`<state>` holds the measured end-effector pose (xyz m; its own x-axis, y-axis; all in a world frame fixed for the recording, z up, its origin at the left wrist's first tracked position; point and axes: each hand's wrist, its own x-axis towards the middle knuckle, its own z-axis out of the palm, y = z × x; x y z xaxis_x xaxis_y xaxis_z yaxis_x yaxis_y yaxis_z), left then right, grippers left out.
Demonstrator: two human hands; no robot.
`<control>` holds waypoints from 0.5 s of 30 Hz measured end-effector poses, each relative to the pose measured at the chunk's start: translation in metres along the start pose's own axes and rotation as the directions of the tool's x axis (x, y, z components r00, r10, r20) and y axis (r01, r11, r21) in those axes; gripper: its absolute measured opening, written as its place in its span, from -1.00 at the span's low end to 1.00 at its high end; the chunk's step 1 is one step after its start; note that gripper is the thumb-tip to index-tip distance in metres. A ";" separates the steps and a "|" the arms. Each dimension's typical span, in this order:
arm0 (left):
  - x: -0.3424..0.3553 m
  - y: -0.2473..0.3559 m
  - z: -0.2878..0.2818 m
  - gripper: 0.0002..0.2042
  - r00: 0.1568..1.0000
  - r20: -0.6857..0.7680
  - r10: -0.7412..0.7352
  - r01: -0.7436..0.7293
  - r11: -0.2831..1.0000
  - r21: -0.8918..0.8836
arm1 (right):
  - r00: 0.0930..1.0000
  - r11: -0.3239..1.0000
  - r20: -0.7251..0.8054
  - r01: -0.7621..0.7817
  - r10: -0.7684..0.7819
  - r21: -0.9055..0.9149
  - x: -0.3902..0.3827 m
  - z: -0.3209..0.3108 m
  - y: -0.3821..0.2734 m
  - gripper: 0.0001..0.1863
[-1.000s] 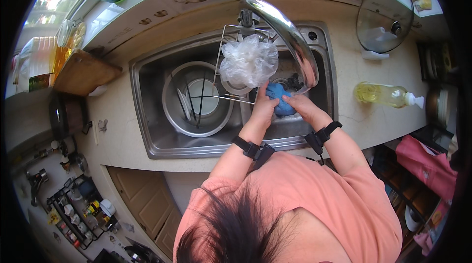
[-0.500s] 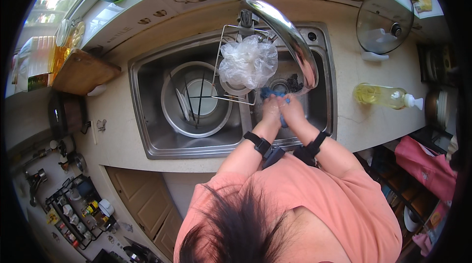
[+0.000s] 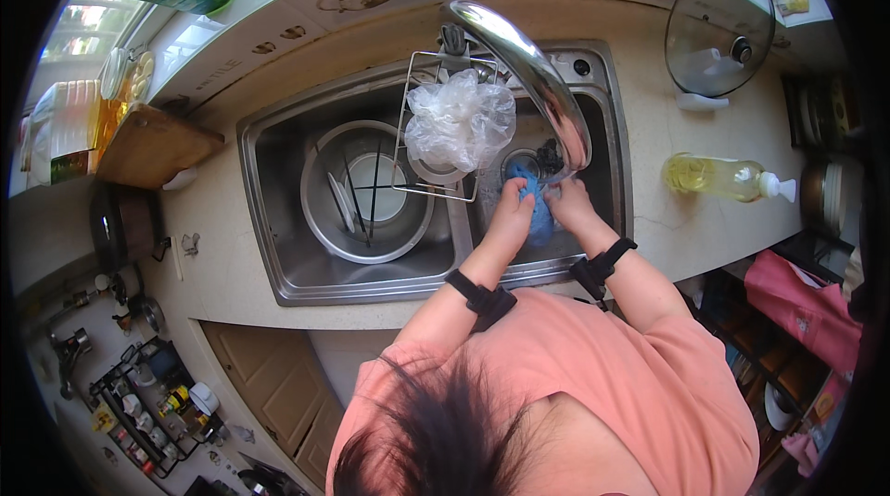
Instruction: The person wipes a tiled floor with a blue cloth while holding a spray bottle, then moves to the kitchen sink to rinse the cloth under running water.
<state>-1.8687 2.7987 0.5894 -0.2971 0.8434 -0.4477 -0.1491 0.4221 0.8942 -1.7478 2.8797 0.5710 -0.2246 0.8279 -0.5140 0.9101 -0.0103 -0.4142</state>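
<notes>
A wet-looking blue cloth (image 3: 539, 222) hangs between my two hands over the right basin of the steel sink (image 3: 623, 218). My left hand (image 3: 512, 209) is closed on its left side, thumb along the fabric. On the other side my right hand (image 3: 570, 202) has its fingers curled at the cloth's right edge, just below the spout of the chrome faucet (image 3: 538, 60). The drain (image 3: 521, 162) lies just beyond my fingers, with a dark clump (image 3: 552, 158) beside it. Both wrists wear black straps.
A wire rack (image 3: 405, 120) holding a crumpled clear plastic bag (image 3: 461, 120) spans the sink divider. The left basin contains a metal bowl (image 3: 313, 218) with a white dish and dark rods. To the right are a yellow soap bottle (image 3: 714, 176) and a glass lid (image 3: 709, 32).
My hands have moved apart, the right one shifting rightward. The blue cloth, bunched between them before, now spreads open and hangs lower toward me.
</notes>
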 end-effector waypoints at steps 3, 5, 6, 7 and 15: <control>-0.004 0.009 -0.011 -0.64 0.994 0.108 0.008 0.001 0.996 -0.084 | 0.942 0.839 0.056 0.267 -0.331 0.473 0.010 0.001 0.006 -0.61; -0.004 0.015 -0.015 -0.60 0.987 0.162 0.003 0.035 0.972 -0.232 | 0.901 0.791 0.251 0.144 -0.353 0.595 0.012 0.000 0.005 -0.52; -0.004 0.017 -0.018 -0.58 0.989 0.142 -0.044 0.088 0.943 -0.320 | 0.900 0.756 0.315 0.025 -0.302 0.654 0.012 0.000 0.004 -0.49; -0.003 0.017 -0.020 -0.56 0.987 0.139 -0.075 0.126 0.905 -0.406 | 0.859 0.684 0.385 -0.056 -0.339 0.728 0.011 -0.001 0.003 -0.47; 0.016 -0.005 -0.020 -0.60 0.925 -0.103 -0.367 0.254 0.795 -0.551 | 0.942 0.382 0.297 -0.219 -0.157 0.898 -0.014 -0.002 -0.026 -0.69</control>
<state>-1.8919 2.8035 0.5773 -0.3171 0.5907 -0.7420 -0.7137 0.3666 0.5969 -1.7674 2.8700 0.5905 -0.4583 0.6145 -0.6421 0.0845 -0.6891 -0.7198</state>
